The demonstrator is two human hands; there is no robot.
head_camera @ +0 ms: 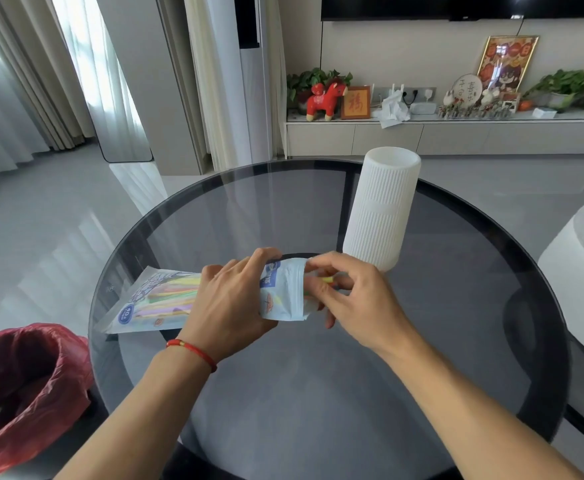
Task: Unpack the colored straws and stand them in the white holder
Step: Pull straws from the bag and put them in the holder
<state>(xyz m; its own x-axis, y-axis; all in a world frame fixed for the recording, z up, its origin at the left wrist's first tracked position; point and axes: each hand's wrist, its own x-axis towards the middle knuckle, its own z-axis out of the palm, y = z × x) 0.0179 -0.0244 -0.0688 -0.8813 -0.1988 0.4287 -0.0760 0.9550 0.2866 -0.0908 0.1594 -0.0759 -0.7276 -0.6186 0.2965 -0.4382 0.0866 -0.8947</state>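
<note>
Both hands working a straw packet on the glass table.

The left hand is gripping the straw packet around its middle, in front of the white holder; the right hand is pinching straw tips at its opened end.

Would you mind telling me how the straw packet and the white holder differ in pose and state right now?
The straw packet lies flat on the glass table; the white holder stands upright.
The packet is gripped by the left hand, while the right hand pinches straws at its mouth; the holder is untouched.
The packet shows colored straws inside; none stick out of the holder.
Both rest on the table.
</note>
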